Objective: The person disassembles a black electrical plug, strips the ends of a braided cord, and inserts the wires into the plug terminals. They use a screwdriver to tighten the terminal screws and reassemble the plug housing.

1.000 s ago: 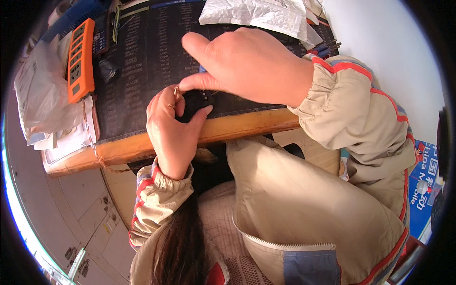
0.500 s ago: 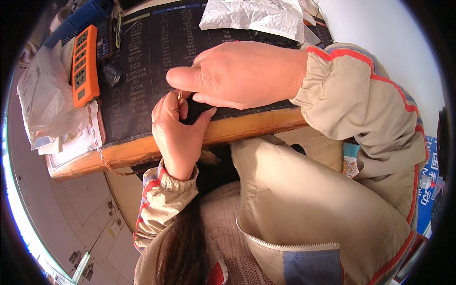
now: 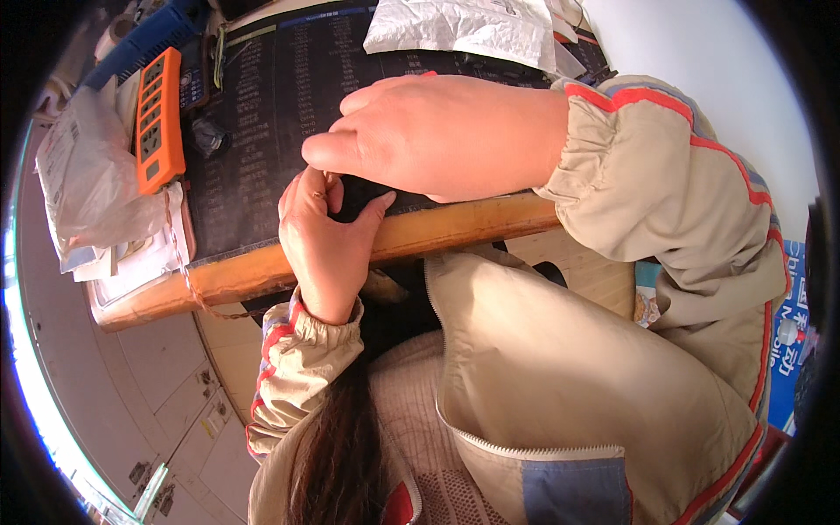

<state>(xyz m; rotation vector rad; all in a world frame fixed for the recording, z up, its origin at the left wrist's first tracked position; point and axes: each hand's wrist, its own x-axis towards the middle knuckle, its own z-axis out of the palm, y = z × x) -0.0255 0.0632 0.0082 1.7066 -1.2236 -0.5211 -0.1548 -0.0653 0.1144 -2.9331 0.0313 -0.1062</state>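
Over the near edge of the dark printed desk mat (image 3: 254, 149), my two hands meet. My right hand (image 3: 437, 136) is closed, its back toward me, thumb pointing left. Just below its thumb, my left hand (image 3: 324, 249) has curled fingers, with the thumb apart and pointing up to the right. The fingertips of both hands come together there; whatever they pinch is hidden behind the right hand and too small to name. A bit of something red (image 3: 429, 74) peeks out past the far side of my right hand; its kind cannot be made out.
An orange power strip (image 3: 160, 122) lies at the left beside a clear plastic bag (image 3: 92, 175). Behind it stands a blue basket (image 3: 149, 39). A white plastic mailing bag (image 3: 464, 31) lies at the back. The wooden desk edge (image 3: 472, 226) runs below my hands; a white wall (image 3: 700, 61) rises at right.
Both hands stay together at the same spot. My right hand has tilted slightly, and the small gold-coloured piece seen at the left fingers before is now mostly covered.
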